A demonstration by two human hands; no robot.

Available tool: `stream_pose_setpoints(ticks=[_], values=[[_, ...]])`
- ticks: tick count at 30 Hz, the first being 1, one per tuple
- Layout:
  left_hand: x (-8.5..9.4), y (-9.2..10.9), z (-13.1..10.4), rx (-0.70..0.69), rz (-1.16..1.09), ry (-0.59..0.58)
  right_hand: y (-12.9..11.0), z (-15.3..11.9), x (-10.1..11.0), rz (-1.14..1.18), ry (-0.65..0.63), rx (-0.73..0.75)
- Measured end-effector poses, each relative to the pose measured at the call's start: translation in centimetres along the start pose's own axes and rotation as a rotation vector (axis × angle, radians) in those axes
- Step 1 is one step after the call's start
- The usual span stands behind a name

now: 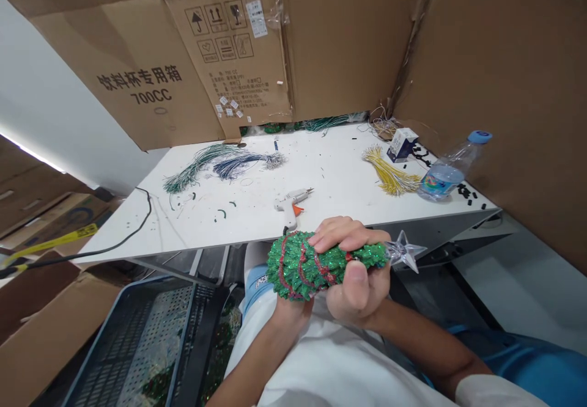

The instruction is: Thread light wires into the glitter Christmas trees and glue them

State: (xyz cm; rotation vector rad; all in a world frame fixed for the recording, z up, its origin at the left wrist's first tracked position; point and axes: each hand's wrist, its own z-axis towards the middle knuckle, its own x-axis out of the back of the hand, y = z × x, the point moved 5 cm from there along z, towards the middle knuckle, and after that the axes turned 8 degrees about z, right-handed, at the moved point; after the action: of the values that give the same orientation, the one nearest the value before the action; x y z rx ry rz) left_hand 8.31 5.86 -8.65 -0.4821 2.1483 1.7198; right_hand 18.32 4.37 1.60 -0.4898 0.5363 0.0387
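A small green glittery Christmas tree ornament [293, 266] with red garland lies sideways in front of my body. A clear plastic star [404, 252] tips its right end. My right hand [362, 272] is wrapped around the upper half of the tree, fingers over the far side and thumb on the near side. Against the wide base at the left end is my left hand [293, 309]; its fingers are hidden behind the tree. Just beyond the tree, a white hot glue gun [290, 206] with an orange trigger rests on the white table [257, 217].
Green wires [197, 165], blue wires [243, 164] and yellow wires [389, 172] lie on the table. A water bottle [449, 172] and small box [402, 144] stand at right. Cardboard [348, 46] walls the back. A blue crate [132, 327] sits low left; a black cable [114, 245] crosses the table's left.
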Motion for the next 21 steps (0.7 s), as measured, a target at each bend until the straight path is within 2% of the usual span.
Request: stream_pose_setpoints(ticks=[3,15,18,21], values=[[-0.2,-0.2,0.1,0.048,0.016,-0.050,-0.3,0.1,0.0,0.050,0.013,0.044],[0.4,-0.8,0.2,0.051,0.008,-0.049,-0.4,0.6,-0.8,0.084,0.118,-0.065],[0.6,-0.7,0.5,0.041,-0.003,-0.041,-0.6,0.8,-0.8,0.154,0.124,-0.130],[0.9,-0.1,0.9,-0.002,-0.035,-0.015,-0.3,0.9,-0.8,0.250,0.119,-0.270]])
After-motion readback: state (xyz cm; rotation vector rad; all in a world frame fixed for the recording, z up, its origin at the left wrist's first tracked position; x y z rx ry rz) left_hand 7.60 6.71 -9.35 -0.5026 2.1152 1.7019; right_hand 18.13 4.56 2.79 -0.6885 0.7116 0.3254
